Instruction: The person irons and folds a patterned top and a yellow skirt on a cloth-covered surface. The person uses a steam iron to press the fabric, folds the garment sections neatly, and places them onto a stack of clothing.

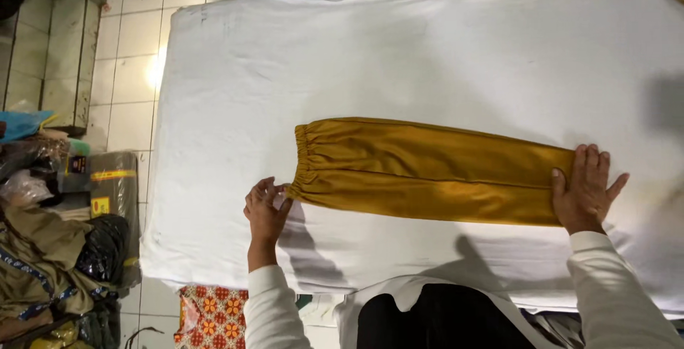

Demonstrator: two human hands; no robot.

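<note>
Between both hands lies the mustard garment; left hand pinches its cuff; right hand presses flat.

I hold both arms forward, white sleeves down to the wrists. My left hand is curled, fingertips pinched together, palm turned inward. My right hand lies flat, palm down, fingers extended together, thumb spread to the side.

A white-covered table stands on pale floor tiles, with bundled bags heaped left.
</note>
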